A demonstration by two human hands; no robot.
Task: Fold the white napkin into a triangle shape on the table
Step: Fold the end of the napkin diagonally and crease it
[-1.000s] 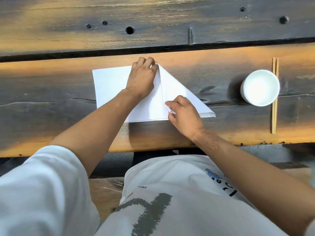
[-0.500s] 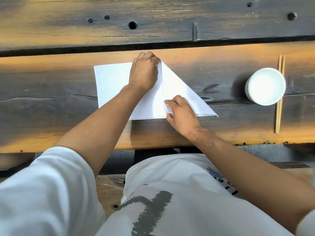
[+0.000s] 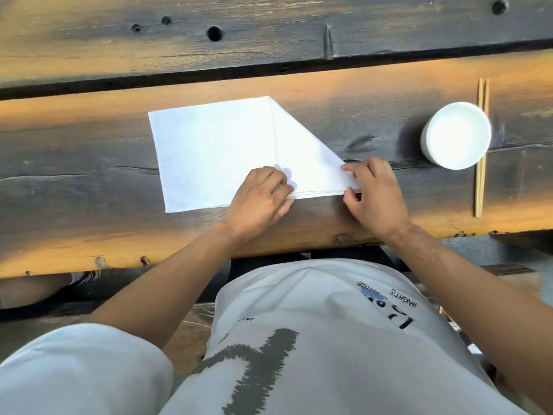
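The napkin (image 3: 215,154) lies flat near the front edge of the desk (image 3: 89,235), its right part folded over into a slanted flap. My left hand (image 3: 260,202) presses curled fingers onto its front edge at the fold, and my right hand (image 3: 374,199) pinches the flap's right corner. A white cup (image 3: 456,136) stands well apart toward the desk's right end, touching chopsticks (image 3: 480,151).

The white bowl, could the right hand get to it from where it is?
Probably yes. The right hand pinches the napkin's right corner, and only bare table lies between it and the white bowl. It would have to let the napkin go first.
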